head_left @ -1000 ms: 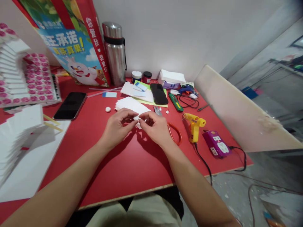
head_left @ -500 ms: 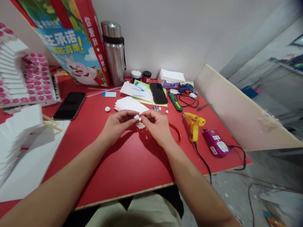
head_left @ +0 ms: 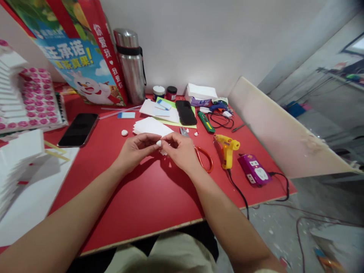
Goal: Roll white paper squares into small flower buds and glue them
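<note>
Pinching a small white piece [head_left: 158, 143] between the fingers of left hand [head_left: 135, 149] and right hand [head_left: 182, 151], both grasping it just above the tabletop [head_left: 148, 197]; working it further would call for a light, steady grip

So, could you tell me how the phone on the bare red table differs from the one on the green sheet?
The left phone lies on the bare red table, angled; the back phone rests on the green sheet, nearly straight. The left phone looks larger and slimmer in this view, the back phone stubbier with rounder corners. Both lie flat, dark face up, untouched.
</note>
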A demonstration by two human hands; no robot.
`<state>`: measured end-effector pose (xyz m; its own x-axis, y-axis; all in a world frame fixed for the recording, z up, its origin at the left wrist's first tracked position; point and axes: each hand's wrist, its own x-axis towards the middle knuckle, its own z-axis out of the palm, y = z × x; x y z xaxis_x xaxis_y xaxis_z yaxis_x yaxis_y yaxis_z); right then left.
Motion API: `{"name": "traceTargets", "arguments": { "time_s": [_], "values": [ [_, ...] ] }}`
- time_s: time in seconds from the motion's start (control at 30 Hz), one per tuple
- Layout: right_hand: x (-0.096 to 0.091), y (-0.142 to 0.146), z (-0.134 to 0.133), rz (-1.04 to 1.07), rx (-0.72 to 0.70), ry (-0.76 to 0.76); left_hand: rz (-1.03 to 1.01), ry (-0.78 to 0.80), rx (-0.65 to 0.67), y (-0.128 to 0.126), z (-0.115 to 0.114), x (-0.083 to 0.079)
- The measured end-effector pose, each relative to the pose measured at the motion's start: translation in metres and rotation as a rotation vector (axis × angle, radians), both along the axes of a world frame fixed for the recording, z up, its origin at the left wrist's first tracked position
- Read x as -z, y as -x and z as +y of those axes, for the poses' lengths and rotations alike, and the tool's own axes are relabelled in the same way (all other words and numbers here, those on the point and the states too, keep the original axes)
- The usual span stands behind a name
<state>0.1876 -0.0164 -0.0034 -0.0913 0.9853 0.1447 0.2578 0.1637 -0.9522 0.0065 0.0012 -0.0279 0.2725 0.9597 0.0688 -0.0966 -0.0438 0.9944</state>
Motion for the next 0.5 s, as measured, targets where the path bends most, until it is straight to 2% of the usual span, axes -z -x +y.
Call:
{"name": "traceTargets", "arguments": {
  "time_s": [0.13,0.3,0.5],
  "values": [
    [-0.0016,0.0,0.0,0.029,0.011,0.019,-0.015,0.011,0.018,-0.0003,0.0001,-0.0009],
    [-0.0064,0.0008,0.0,0.17,0.008,0.105,-0.133,0.092,0.075,-0.0011,0.0018,0.0021],
    [-0.0074,0.0015,-0.0009,0.173,0.005,0.096,-0.108,0.089,0.037,-0.0025,0.0019,0.0002]
  ]
}}
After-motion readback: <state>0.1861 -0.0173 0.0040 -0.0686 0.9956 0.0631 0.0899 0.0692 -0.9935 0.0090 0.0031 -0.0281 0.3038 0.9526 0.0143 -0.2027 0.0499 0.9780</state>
